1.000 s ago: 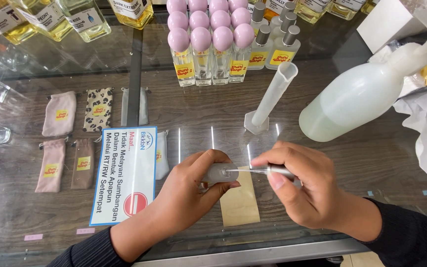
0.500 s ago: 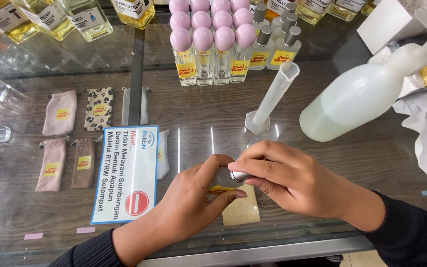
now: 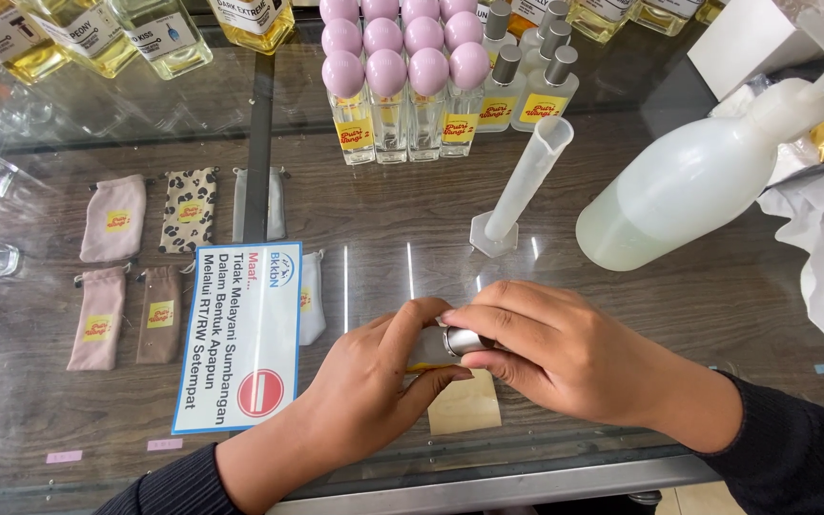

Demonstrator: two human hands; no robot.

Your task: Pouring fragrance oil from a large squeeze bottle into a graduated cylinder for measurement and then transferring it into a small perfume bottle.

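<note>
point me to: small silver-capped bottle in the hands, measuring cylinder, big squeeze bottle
small bottle (image 3: 463, 340), head view, on its silver cap showing between both hands' fingers
measuring cylinder (image 3: 528, 181), head view, mid-tube of the clear cylinder on the glass counter
squeeze bottle (image 3: 689, 191), head view, middle of its white translucent body

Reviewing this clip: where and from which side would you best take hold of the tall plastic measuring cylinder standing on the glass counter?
Grip the measuring cylinder around its mid-shaft, coming from the near right side. It stands upright on a small base and looks top-heavy, and the pink-capped bottles crowd its far left, while the big squeeze bottle lies further right.
</note>
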